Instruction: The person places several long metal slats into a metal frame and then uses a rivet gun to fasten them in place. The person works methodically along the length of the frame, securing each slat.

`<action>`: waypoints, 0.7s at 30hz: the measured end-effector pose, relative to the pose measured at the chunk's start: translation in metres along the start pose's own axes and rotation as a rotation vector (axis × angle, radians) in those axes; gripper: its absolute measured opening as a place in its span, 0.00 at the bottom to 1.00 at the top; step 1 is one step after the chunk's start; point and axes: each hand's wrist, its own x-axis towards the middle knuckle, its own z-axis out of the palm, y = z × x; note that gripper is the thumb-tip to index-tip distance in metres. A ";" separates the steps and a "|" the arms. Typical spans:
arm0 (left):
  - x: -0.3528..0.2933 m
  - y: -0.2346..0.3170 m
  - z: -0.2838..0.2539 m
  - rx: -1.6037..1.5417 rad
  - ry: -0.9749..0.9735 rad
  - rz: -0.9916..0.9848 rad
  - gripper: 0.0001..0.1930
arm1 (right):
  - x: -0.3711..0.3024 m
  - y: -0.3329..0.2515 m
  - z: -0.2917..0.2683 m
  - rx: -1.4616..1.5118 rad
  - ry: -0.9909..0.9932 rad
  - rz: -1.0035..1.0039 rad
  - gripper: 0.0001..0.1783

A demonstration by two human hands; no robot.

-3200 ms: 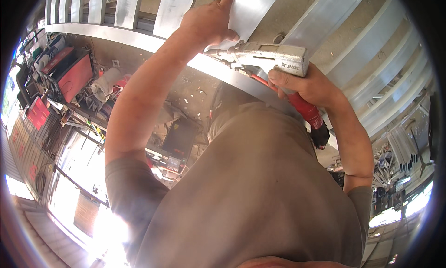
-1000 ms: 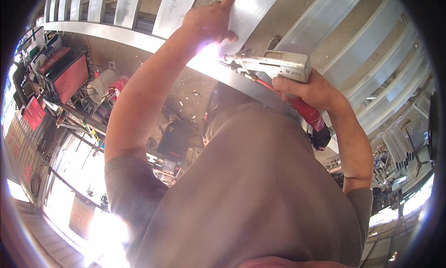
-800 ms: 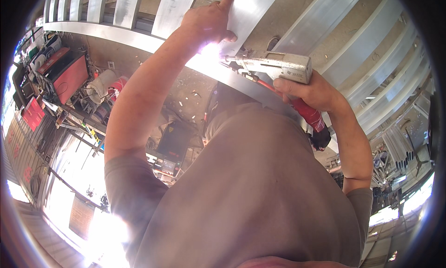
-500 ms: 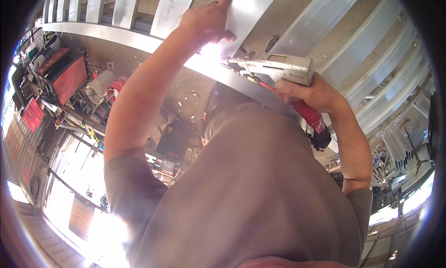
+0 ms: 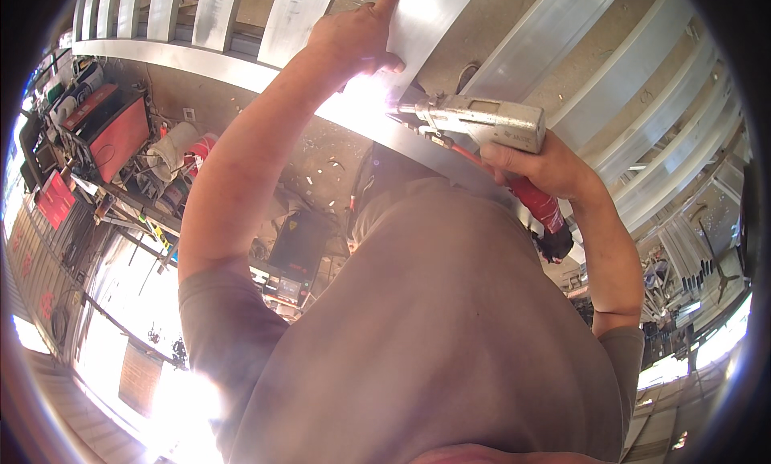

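Note:
My right hand [image 5: 548,165] is wrapped round the grip of a silver-grey welding gun [image 5: 491,120] with a red lower part. Its nozzle points left at a metal frame rail [image 5: 458,165], close to where a wide flat slat [image 5: 430,18] meets it. A blazing white-violet glare covers the nozzle's tip and that joint, so contact there cannot be made out. On the slat rests my left hand [image 5: 352,40], its index finger stretched forward and its thumb apart, just beyond the glare. Nothing shows in this hand, though some of its fingers are hidden.
More metal slats [image 5: 622,82] run side by side along the frame to both sides. At the left stand a red-fronted machine [image 5: 119,147] and a whitish bucket [image 5: 170,149]. A dark box [image 5: 297,243] sits below my left arm. Long metal bars [image 5: 692,251] lie at the right.
The welding gun has shifted very slightly to the right and toward me in the picture, with my right hand. My left hand stays nearly in place on the slat.

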 end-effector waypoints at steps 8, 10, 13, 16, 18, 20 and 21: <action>-0.001 -0.004 0.006 0.075 0.087 0.053 0.61 | -0.003 0.007 -0.003 -0.015 0.010 0.024 0.27; 0.000 -0.005 0.007 0.084 0.098 0.058 0.61 | -0.004 0.008 -0.003 -0.023 0.018 0.046 0.28; 0.000 -0.007 0.008 0.094 0.111 0.066 0.61 | -0.005 0.008 -0.004 -0.020 0.009 0.007 0.29; 0.000 -0.008 0.009 0.108 0.125 0.073 0.60 | -0.008 0.009 -0.005 -0.040 0.024 0.047 0.29; 0.000 -0.009 0.010 0.115 0.132 0.079 0.60 | -0.009 0.009 -0.005 -0.028 0.040 0.061 0.33; 0.000 -0.009 0.010 0.118 0.140 0.085 0.60 | -0.010 0.010 -0.005 -0.024 0.045 0.063 0.35; 0.000 -0.010 0.010 0.121 0.145 0.086 0.60 | -0.010 0.010 -0.005 -0.027 0.043 0.060 0.34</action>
